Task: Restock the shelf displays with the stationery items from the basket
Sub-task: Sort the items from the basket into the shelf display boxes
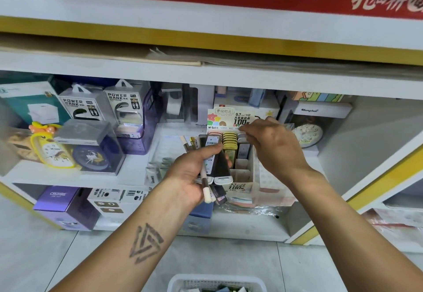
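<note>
While stock waits in the left hand (194,172), fanned there as a bundle of lead cases and pens (211,165), gripped by curled fingers and thumb so single pieces can be drawn off. Held just near of the display box (238,154), close enough for short transfers. Right hand (267,140) reaches over the box's right side, fingertips pinched near the dark cases in the far right row (243,145); cannot tell whether anything sits between them. Yellow cases (229,139) fill the middle row, a pink row left of them. Little slack: clear tray (160,152) at left, clock box (309,129) at right, shelf lip overhead. Open room only toward the near side, down to the white basket (216,283) on the floor, holding more stock.
</note>
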A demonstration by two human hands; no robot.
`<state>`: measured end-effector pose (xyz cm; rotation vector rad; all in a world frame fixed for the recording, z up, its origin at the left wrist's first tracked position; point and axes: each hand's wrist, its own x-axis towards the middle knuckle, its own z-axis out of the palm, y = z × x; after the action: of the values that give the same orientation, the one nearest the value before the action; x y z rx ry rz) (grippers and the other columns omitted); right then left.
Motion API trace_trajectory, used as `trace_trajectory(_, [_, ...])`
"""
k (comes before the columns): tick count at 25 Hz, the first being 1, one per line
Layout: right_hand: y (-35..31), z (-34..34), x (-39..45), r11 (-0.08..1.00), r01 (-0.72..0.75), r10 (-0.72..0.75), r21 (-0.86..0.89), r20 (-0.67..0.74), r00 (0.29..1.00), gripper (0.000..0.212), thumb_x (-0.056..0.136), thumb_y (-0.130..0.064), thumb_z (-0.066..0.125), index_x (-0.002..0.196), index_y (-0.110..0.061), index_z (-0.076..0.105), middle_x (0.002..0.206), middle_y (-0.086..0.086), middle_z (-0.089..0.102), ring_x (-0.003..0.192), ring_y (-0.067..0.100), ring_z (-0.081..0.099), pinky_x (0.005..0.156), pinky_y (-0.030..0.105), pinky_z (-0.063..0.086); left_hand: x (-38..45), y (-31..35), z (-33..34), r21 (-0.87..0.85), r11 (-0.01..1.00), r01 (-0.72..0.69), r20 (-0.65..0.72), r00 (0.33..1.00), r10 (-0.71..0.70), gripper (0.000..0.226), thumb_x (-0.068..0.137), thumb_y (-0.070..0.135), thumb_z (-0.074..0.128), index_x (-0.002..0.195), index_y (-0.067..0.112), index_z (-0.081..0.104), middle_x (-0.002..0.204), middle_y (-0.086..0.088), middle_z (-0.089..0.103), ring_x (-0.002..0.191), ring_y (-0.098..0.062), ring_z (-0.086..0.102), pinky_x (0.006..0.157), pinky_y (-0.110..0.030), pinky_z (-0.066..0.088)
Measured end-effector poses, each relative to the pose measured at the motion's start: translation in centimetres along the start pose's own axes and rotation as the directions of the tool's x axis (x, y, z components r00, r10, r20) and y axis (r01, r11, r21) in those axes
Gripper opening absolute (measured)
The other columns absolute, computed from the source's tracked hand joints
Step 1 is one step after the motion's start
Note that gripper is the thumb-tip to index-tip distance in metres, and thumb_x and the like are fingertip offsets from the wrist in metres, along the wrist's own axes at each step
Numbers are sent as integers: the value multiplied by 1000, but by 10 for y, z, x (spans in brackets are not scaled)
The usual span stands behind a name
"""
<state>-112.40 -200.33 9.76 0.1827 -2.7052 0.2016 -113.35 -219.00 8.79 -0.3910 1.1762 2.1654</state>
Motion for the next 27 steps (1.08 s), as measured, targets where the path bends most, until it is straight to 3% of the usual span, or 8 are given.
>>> trace_trajectory(3, [-1, 0, 0, 999, -42, 43, 34, -46, 998, 13, 93, -11, 65, 104, -14, 71, 99, 3, 73, 92, 24, 61, 68, 37, 53, -1, -2, 4, -1, 1000, 7, -1, 1000, -7, 32, 77, 11, 79, 107, 4, 71, 76, -14, 71, 60, -24, 69, 58, -34, 59])
trace_trajectory(5, [-5, -2, 1, 953, -125, 139, 278, -35, 990, 9, 95, -20, 65, 99, -18, 73, 94, -4, 73, 81, 13, 63, 70, 26, 51, -1, -3, 7, 3, 1000, 2, 6, 1000, -2, 26, 76, 10, 79, 100, 4, 71, 76, -15, 70, 62, -26, 68, 61, -37, 60])
trace_trajectory(9, [-24, -16, -2, 420, -478, 282, 771, 390, 877, 11, 93, -31, 70, 91, -21, 75, 75, -6, 72, 59, 4, 60, 53, 18, 47, -4, -5, 15, 52, 999, -10, 12, 1000, 9, 40, 77, 8, 78, 115, -2, 69, 102, -25, 71, 86, -37, 70, 78, -54, 59])
trace_trajectory(11, [-26, -19, -4, 280, -544, 289, 791, 471, 834, 13, 91, -22, 71, 91, -9, 73, 71, 5, 68, 54, 12, 56, 48, 21, 44, -4, -8, 18, 54, 999, -5, 19, 1000, 4, 38, 77, 7, 77, 114, -1, 70, 103, -26, 72, 78, -35, 72, 61, -45, 60])
trace_trajectory(14, [-21, -22, -5, 166, -576, 329, 801, 505, 798, 9, 90, -5, 69, 93, 4, 70, 70, 15, 65, 55, 20, 57, 50, 25, 47, -1, -12, 18, -19, 999, 27, 74, 997, -26, 21, 82, 13, 74, 100, 3, 73, 95, -19, 73, 73, -28, 70, 61, -35, 59])
trace_trajectory(16, [-18, -24, -5, 145, -579, 360, 803, 502, 787, 10, 92, -4, 65, 95, 5, 68, 73, 16, 68, 57, 21, 59, 52, 26, 49, 2, -11, 17, -67, 997, 32, 72, 997, -27, 12, 85, 16, 69, 89, 5, 74, 84, -15, 73, 66, -26, 70, 57, -33, 58])
trace_trajectory(19, [-15, -23, -5, 154, -554, 406, 818, 459, 791, 10, 95, -6, 63, 98, 1, 70, 78, 12, 72, 65, 19, 65, 56, 27, 54, 3, -10, 16, -43, 999, 7, 59, 998, -5, 23, 88, 17, 67, 106, 3, 73, 100, -19, 74, 86, -32, 73, 72, -43, 60])
trace_trajectory(27, [-19, -18, -10, 470, -417, 354, 778, 266, 897, 12, 84, -21, 80, 84, -11, 75, 83, 7, 75, 73, 14, 70, 66, 28, 57, -3, -13, 20, 9, 998, -58, 62, 996, 57, 31, 77, 10, 77, 106, -2, 70, 105, -27, 71, 94, -40, 71, 83, -61, 55])
